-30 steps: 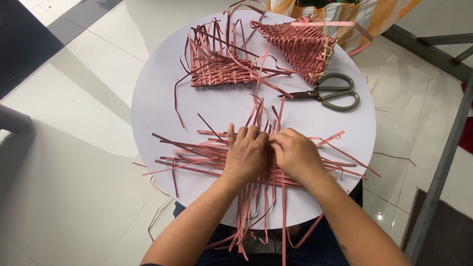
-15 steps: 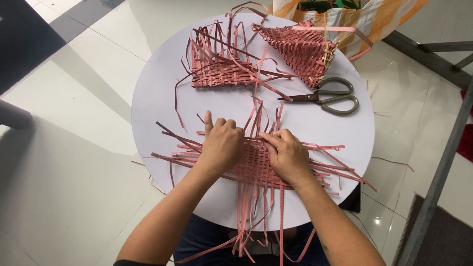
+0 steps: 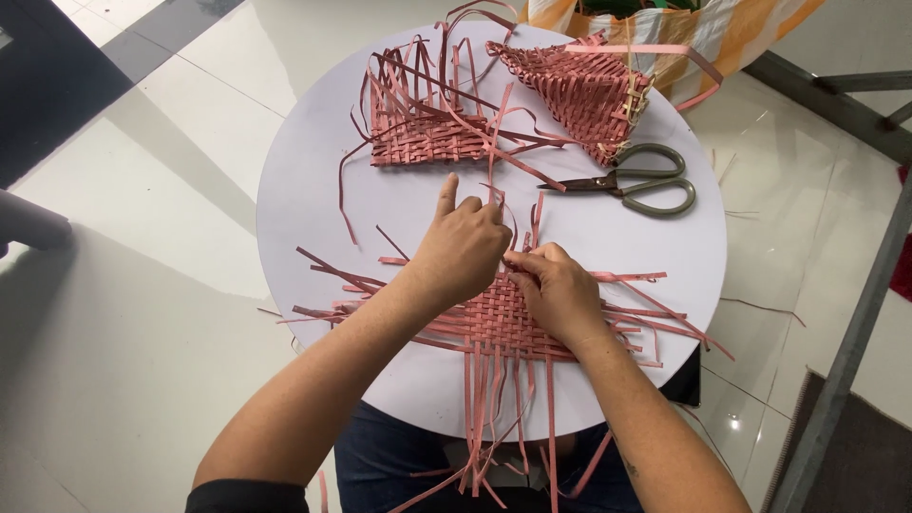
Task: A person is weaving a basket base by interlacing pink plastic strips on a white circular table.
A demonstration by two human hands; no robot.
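Hands work a pink woven mat [image 3: 494, 323] on the tabletop [image 3: 313, 228]; left hand [image 3: 463, 249] pinches a strip [image 3: 496, 195]; right hand [image 3: 559, 290] presses the weave, fingers together.

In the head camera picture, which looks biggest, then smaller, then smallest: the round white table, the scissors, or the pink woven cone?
1. Round white table, by far the biggest.
2. Pink woven strip cone.
3. Grey-handled metal scissors, about as long as the cone but much thinner.

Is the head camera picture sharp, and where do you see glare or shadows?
Head view: sharp overall, with the woven mat and scissors crisp; the left hand and right hand show little blur. Glare spots lie on the glossy floor tiles at lower right. Shadows on the round white table are soft and faint, so the light seems diffuse.
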